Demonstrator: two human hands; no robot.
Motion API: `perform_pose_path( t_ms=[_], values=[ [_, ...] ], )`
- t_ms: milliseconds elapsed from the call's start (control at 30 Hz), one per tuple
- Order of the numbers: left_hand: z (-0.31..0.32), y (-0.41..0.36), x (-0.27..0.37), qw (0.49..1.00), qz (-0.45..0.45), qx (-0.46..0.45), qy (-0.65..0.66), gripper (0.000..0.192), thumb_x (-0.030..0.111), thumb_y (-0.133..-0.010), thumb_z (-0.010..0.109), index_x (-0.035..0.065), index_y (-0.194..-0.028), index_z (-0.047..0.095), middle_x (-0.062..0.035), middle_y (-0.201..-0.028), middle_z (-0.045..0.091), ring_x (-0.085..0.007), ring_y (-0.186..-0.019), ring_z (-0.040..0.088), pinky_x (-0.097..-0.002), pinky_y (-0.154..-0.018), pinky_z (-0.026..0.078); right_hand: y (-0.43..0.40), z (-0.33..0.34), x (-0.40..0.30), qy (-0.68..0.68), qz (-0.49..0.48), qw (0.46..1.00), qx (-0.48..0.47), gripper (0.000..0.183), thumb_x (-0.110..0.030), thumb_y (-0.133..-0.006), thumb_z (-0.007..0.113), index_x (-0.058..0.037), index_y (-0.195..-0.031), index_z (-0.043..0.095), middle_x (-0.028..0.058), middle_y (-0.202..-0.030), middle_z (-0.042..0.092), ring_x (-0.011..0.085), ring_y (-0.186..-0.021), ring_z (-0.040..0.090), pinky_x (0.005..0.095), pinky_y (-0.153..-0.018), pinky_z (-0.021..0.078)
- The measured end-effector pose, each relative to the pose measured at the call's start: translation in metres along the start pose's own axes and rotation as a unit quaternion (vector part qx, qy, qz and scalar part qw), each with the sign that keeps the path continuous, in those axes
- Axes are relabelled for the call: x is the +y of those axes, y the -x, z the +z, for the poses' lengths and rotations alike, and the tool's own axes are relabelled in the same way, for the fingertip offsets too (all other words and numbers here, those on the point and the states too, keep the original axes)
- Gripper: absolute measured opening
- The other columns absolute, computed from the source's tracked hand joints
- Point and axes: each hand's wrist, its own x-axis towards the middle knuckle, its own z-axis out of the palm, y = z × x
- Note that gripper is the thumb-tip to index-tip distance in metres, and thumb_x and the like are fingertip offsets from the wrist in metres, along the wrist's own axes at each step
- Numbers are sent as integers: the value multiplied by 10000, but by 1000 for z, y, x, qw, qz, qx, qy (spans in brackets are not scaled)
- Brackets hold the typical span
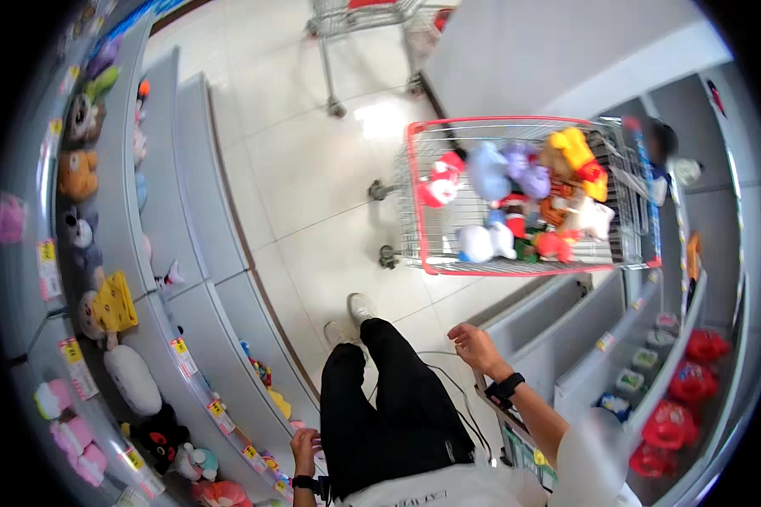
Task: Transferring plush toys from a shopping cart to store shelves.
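My right hand (479, 348) hangs in the air over the aisle floor, its fingers loosely bent and nothing in them. It is beside the end of the low grey shelves on the right. Close to my left thigh is my left hand (305, 447), near the lower shelves on the left. Its fingers are partly hidden, so what they hold cannot be told. Ahead stands a metal shopping cart (422, 244) with a red rim. Plush toys lie in it, among them a yellow and red one (586, 168), a light blue one (487, 170) and a white one (475, 244).
Tiered grey shelves (190, 184) with plush toys line the left side. Red items (669, 423) sit on the right-hand shelves. Another cart (361, 22) stands farther up the tiled aisle (304, 171). A partly hidden person (658, 165) is behind the near cart. Cables (463, 393) run beside my legs.
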Motion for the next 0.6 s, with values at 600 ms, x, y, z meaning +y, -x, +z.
perform_pose_path(
  t_ms=[600],
  values=[
    [70,-40,52,899,300,65,-311,232,224,-965,594,33,-940,723,-117,-892,719,-215,-714,685,-342,-630,541,4,-334,3,-63,-84,942,319,315,-90,-825,733,0,-1110,636,134,-947,727,258,-822,718,361,-723,573]
  ],
)
